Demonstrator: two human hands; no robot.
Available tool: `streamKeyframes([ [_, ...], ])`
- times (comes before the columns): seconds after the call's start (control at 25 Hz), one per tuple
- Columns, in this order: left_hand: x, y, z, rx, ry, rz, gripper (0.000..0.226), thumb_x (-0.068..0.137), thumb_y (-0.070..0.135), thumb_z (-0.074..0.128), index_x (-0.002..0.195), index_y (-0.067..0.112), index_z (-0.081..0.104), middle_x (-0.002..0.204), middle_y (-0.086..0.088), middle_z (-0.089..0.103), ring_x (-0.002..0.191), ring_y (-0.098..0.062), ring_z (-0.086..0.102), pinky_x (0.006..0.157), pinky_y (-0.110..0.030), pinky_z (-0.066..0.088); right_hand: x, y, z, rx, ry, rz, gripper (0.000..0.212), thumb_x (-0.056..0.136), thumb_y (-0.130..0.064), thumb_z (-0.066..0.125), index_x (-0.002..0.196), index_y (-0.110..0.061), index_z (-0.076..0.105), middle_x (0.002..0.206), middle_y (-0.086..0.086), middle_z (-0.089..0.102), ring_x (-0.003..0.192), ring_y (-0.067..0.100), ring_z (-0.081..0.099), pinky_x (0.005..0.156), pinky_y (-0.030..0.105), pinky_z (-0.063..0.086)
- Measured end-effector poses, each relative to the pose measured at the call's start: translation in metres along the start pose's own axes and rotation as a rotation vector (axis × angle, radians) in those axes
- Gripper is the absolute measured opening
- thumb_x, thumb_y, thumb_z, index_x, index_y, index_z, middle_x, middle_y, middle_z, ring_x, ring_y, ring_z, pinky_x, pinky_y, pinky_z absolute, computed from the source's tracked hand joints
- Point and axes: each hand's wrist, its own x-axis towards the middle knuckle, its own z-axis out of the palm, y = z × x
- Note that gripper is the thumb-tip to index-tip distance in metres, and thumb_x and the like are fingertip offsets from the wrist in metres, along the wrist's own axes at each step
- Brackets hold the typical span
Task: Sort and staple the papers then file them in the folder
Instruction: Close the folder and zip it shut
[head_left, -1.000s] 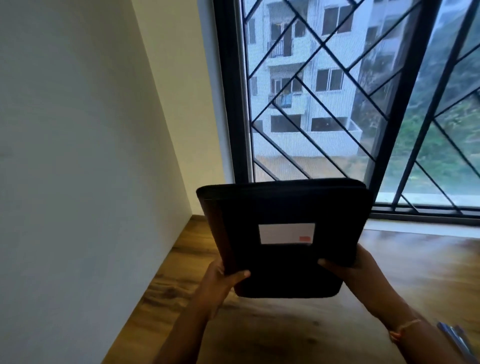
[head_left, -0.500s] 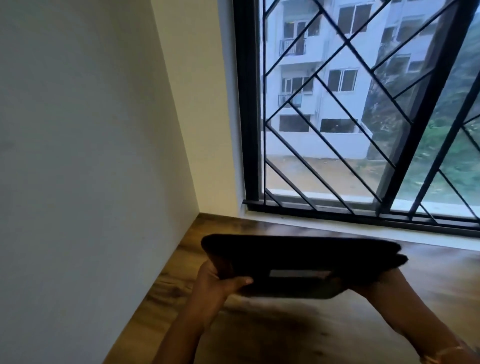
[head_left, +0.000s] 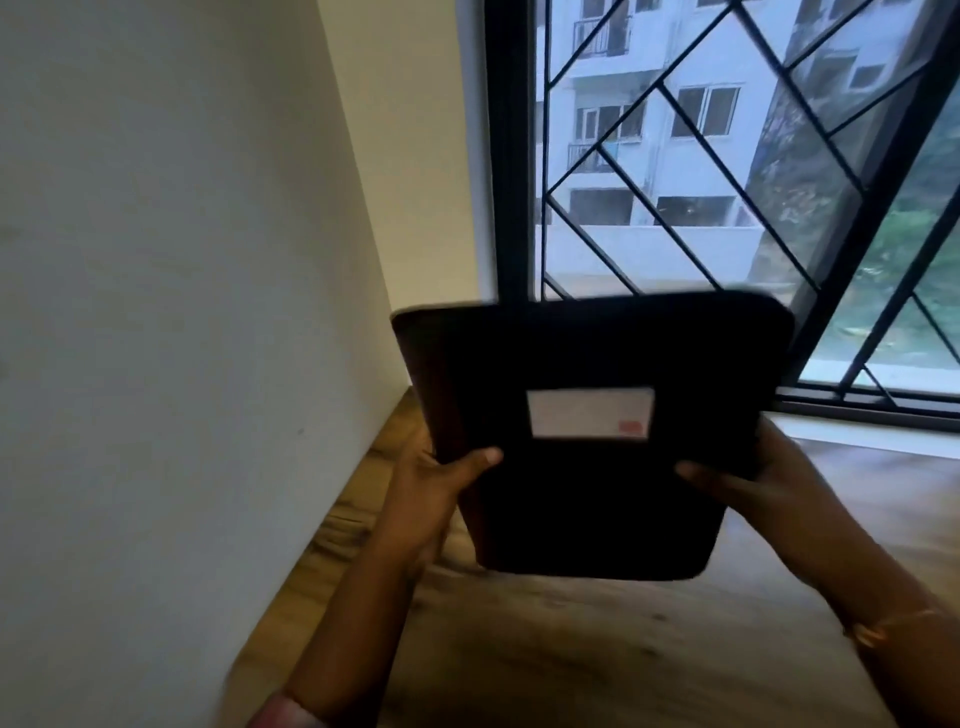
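A black closed folder (head_left: 592, 499) with a white label (head_left: 589, 413) on its front is held upright in the air above the wooden table, its face towards me. My left hand (head_left: 436, 478) grips its lower left edge, thumb on the front cover. My right hand (head_left: 758, 478) grips its lower right edge, thumb likewise on the cover. No papers and no stapler are in view.
The wooden table (head_left: 597, 649) runs under the folder to a white wall (head_left: 156, 312) on the left. Behind stands a window with a black diagonal grille (head_left: 727, 171) and a white sill (head_left: 872, 431).
Half a second ago the folder lay tipped nearly flat and low over the table. Both hands have since raised it and stood it upright again, face towards me.
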Motion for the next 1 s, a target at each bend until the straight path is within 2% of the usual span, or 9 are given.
streamKeyframes([
  [0.16,0.028,0.003,0.000,-0.254,0.116,-0.200,0.044,0.091,0.015,0.072,0.132,0.011,0.058,0.120,-0.012,0.073,0.105,-0.026,0.073,0.088,-0.039,0.060,-0.012,0.000,-0.002,-0.103,-0.113,0.183,0.049,0.095,-0.013,0.067,0.140,-0.027,0.055,0.125,-0.004,0.071,0.116,0.020,0.068,0.093,0.033,0.059],
  [0.28,0.035,-0.004,-0.003,-0.282,0.088,-0.369,0.049,0.093,0.018,0.071,0.137,0.008,0.054,0.129,-0.019,0.067,0.113,-0.031,0.069,0.090,-0.042,0.059,-0.013,0.001,0.002,-0.051,-0.040,0.293,0.039,0.096,-0.017,0.068,0.134,-0.015,0.061,0.120,0.007,0.074,0.110,0.025,0.072,0.093,0.042,0.058],
  [0.36,0.023,-0.008,-0.001,-0.232,-0.002,-0.415,0.040,0.099,0.019,0.063,0.137,0.009,0.057,0.124,-0.016,0.070,0.114,-0.029,0.069,0.094,-0.044,0.058,-0.005,-0.006,0.008,0.075,0.076,0.429,0.027,0.097,-0.014,0.067,0.122,-0.005,0.065,0.103,0.012,0.077,0.088,0.025,0.076,0.073,0.034,0.062],
  [0.44,0.006,-0.004,0.001,-0.117,-0.023,-0.452,0.030,0.100,0.026,0.061,0.129,0.018,0.062,0.107,-0.005,0.077,0.092,-0.017,0.076,0.072,-0.032,0.062,-0.003,-0.009,0.011,0.174,0.160,0.605,0.017,0.096,-0.011,0.067,0.109,0.000,0.067,0.078,0.012,0.075,0.061,0.019,0.071,0.048,0.024,0.056],
  [0.52,-0.012,-0.005,-0.002,-0.029,-0.042,-0.480,0.033,0.097,0.037,0.063,0.126,0.022,0.066,0.108,-0.002,0.077,0.086,-0.012,0.075,0.063,-0.026,0.057,-0.004,-0.012,0.013,0.217,0.246,0.746,0.013,0.096,-0.010,0.065,0.103,0.001,0.062,0.069,0.010,0.067,0.053,0.016,0.064,0.042,0.021,0.053],
  [0.68,-0.051,-0.011,-0.009,-0.158,-0.023,-0.469,0.062,0.093,0.056,0.048,0.132,0.010,0.063,0.127,-0.013,0.069,0.116,-0.026,0.068,0.095,-0.038,0.057,-0.009,-0.008,0.009,0.347,0.294,0.831,0.014,0.098,-0.008,0.058,0.108,0.002,0.056,0.083,0.014,0.060,0.072,0.019,0.060,0.051,0.021,0.058],
  [0.76,-0.070,-0.013,-0.017,-0.297,-0.044,-0.390,0.071,0.091,0.062,0.050,0.138,0.008,0.058,0.138,-0.013,0.063,0.125,-0.031,0.062,0.099,-0.042,0.055,-0.012,-0.004,0.007,0.385,0.301,0.849,0.018,0.098,-0.010,0.058,0.111,0.002,0.056,0.085,0.016,0.063,0.074,0.021,0.064,0.056,0.024,0.060],
  [0.88,-0.088,-0.018,-0.019,-0.075,-0.136,-0.201,0.071,0.081,0.040,0.082,0.143,0.022,0.055,0.144,0.000,0.059,0.127,-0.021,0.061,0.102,-0.037,0.053,-0.016,-0.007,0.006,0.511,0.337,0.831,0.019,0.096,-0.014,0.058,0.111,-0.001,0.058,0.083,0.017,0.073,0.073,0.025,0.074,0.058,0.029,0.063],
  [1.0,-0.086,-0.027,-0.006,0.308,-0.032,-0.020,0.066,0.082,0.008,0.080,0.139,0.033,0.058,0.140,0.012,0.060,0.123,-0.007,0.062,0.099,-0.030,0.055,-0.019,-0.013,0.007,0.616,0.341,0.740,0.025,0.098,-0.016,0.054,0.119,-0.001,0.057,0.097,0.018,0.073,0.092,0.027,0.075,0.063,0.030,0.063],
])
